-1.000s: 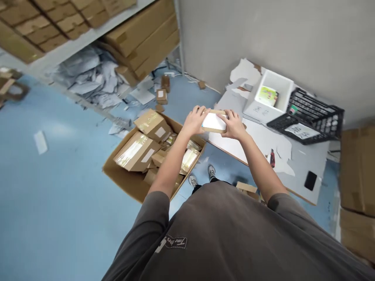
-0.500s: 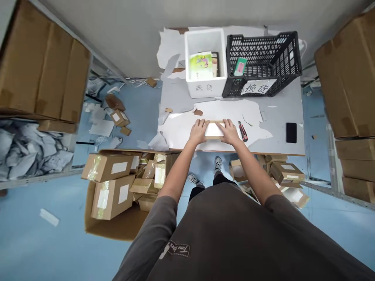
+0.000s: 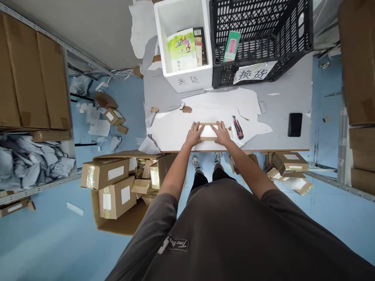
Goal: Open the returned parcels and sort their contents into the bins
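A small cardboard box [image 3: 208,132] with a white label on top lies near the front edge of the table. My left hand [image 3: 193,134] grips its left end, and my right hand [image 3: 222,134] grips its right end, thumbs over the label. Just right of my right hand is a red and black utility knife [image 3: 238,128], resting on torn white paper [image 3: 246,99]. A black phone [image 3: 295,125] lies at the table's right side.
At the table's back stand a white foam box [image 3: 187,81] with booklets and a black crate [image 3: 260,58] holding a green package. Below left, a big carton [image 3: 123,228] holds several boxes. Shelves with cartons [image 3: 32,78] flank both sides.
The camera view has shifted and come nearer the table, so the containers look larger. Both hands still hold the small box, with no clear change of grip.
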Tool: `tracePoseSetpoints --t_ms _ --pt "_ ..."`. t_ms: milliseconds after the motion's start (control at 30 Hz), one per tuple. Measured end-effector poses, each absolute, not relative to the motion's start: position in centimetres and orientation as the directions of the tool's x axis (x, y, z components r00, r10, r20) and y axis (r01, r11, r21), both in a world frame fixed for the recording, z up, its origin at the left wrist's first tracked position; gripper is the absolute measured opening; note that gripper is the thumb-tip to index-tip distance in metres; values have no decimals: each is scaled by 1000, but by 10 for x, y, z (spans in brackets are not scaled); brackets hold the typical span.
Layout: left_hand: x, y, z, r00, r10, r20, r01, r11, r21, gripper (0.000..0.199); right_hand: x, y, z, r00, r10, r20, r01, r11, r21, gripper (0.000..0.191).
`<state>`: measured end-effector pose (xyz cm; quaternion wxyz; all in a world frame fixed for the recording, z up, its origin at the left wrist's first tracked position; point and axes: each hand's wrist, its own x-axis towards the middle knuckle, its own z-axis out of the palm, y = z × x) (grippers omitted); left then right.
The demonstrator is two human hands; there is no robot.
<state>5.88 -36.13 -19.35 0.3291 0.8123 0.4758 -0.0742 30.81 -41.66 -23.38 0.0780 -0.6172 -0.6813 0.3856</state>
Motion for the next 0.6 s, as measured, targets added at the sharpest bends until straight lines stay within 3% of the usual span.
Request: tracePoseSetpoints --t_ms 167,300,467,533,600 --pt "39 -351 -191 516 759 -398 763 -196 615 101 318 -405 -215 -179 897 -404 736 -151 -660 121" --pt "14 -350 -188 414 854 -315 712 -89 697 88 314 -404 -202 -68 861 -503 511 -403 -759 107" --pt "9 -370 -198 405 871 -277 619 -39 784 109 264 -428 -199 150 716 -682 89 -697 -711 73" --pt "16 -380 -204 480 819 -315 585 -31 810 112 245 -438 -203 183 680 -710 33 -726 -687 62" --pt "22 -388 -209 532 766 -361 575 -14 818 109 234 -446 -208 213 663 -718 40 -740 -671 63"
